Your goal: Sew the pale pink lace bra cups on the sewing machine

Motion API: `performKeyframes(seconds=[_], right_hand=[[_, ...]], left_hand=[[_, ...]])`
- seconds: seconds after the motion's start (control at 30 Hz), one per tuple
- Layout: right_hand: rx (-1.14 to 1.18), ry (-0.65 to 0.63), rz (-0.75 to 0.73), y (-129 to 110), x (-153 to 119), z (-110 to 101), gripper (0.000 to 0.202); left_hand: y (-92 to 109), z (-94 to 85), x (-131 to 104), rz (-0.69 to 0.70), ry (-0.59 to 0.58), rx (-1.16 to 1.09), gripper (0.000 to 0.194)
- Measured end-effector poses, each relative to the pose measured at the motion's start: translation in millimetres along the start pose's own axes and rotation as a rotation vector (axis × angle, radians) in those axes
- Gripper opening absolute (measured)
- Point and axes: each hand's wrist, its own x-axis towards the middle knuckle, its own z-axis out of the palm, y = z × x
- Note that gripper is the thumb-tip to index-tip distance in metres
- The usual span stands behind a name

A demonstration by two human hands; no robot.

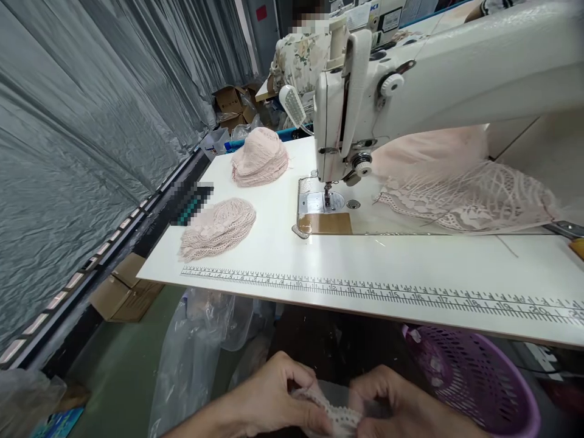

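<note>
Below the table's front edge, my left hand (285,398) pinches one end of a piece of pale lace (335,417). My right hand (392,404) grips its other end, the fingers closed and partly blurred. The lace runs between both hands, its lower part cut off by the picture's edge. Above and beyond them stands a white sewing machine (337,121), its presser foot (327,193) over the metal needle plate. On the table's left lie a stack of pink lace pieces (219,228) and, farther back, a stack of pink cup-shaped pieces (260,157).
Pink lace fabric (465,188) lies under the machine arm at right. A printed ruler (342,286) runs along the front of the white table (274,249). A purple basket (483,377) stands below right, plastic bags (196,353) below left. Another person (303,55) sits behind the machine.
</note>
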Motion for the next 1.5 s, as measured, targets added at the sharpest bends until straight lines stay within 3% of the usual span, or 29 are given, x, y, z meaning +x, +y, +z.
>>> performKeyframes(seconds=[0.1,0.27,0.4,0.6,0.8,1.27,1.5], right_hand=[[0.023,-0.056,-0.032,1,6,0,0.021],[0.048,-0.158,-0.055,-1,13,-1,0.031],[0.073,-0.195,-0.056,-6,12,0,0.036],[0.124,-0.199,-0.044,-3,7,-1,0.038],[0.118,-0.204,-0.033,-2,8,-1,0.035],[0.075,-0.171,-0.034,1,4,-4,0.022],[0.046,-0.138,-0.049,3,5,-3,0.024]], left_hand=[[0,-1.8,-1,-0.015,0.023,0.004,0.053],[-4,-6.3,-2,-0.012,-0.057,-0.055,0.060],[1,-2.0,-2,-0.106,-0.086,-0.087,0.055],[11,3.9,0,-0.194,-0.050,-0.077,0.046],[8,4.3,1,-0.240,-0.037,-0.074,0.043],[7,5.7,1,-0.154,-0.048,-0.063,0.045],[11,10.5,3,-0.212,-0.009,-0.036,0.043]])
